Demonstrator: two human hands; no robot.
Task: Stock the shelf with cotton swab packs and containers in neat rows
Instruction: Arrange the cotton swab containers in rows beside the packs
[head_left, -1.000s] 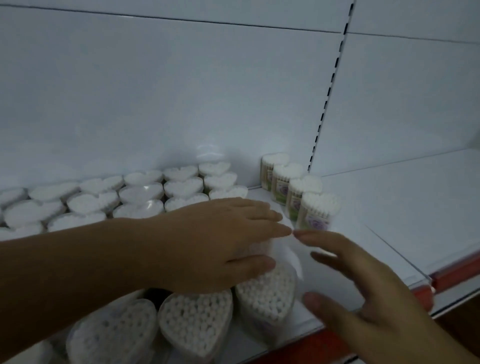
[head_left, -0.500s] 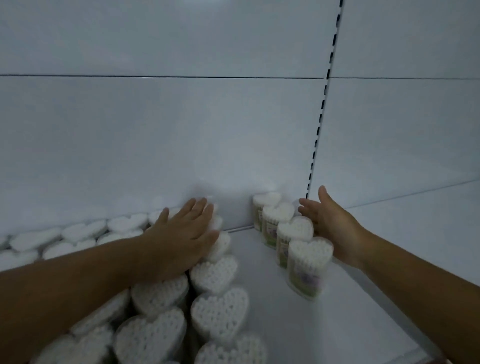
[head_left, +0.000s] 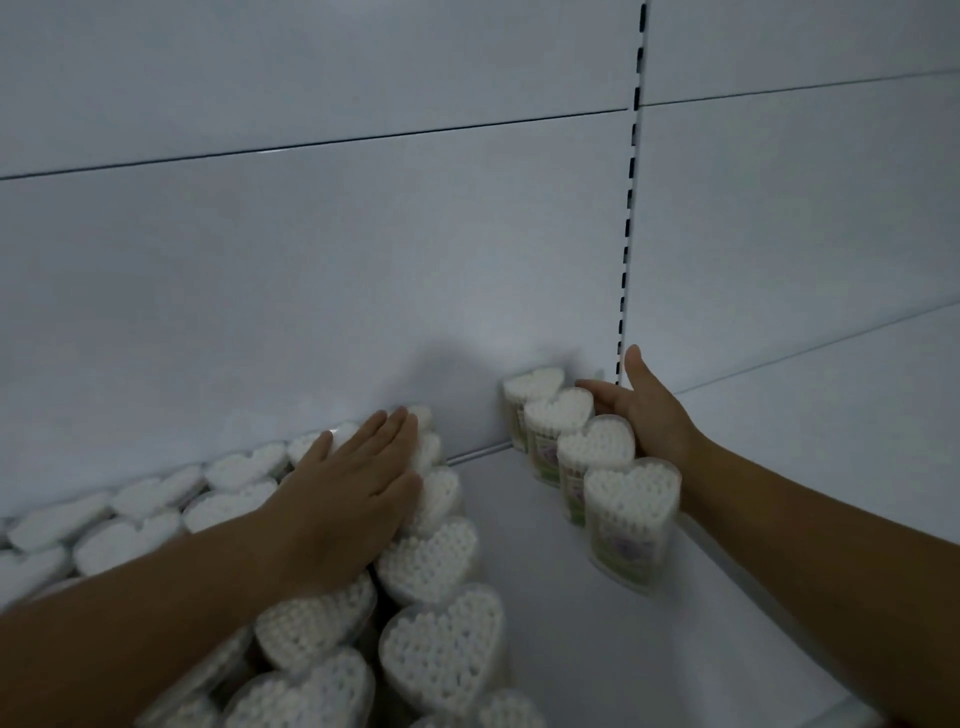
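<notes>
On the white shelf (head_left: 545, 561), against its back panel (head_left: 363, 286), two groups of heart-shaped cotton swab containers stand upright, with a bare strip of shelf between them. Left group — short containers (head_left: 441, 561) packed in several rows, touching one another and running from the back panel toward the front edge. Right group — four taller containers (head_left: 631, 514) with pale labels, in a single row from the back panel forward, just left of the slotted upright (head_left: 626, 249); the frontmost is blurred. Left hand (head_left: 348, 493): palm down on the tops of the short containers near the back of that group's right edge, fingers straight and held together, grasping nothing. Right hand (head_left: 654, 421): laid against the right side of the tall row beside its second and third containers, fingers extended toward the back panel, thumb raised, nothing enclosed. Both forearms enter from the lower part of the view.
</notes>
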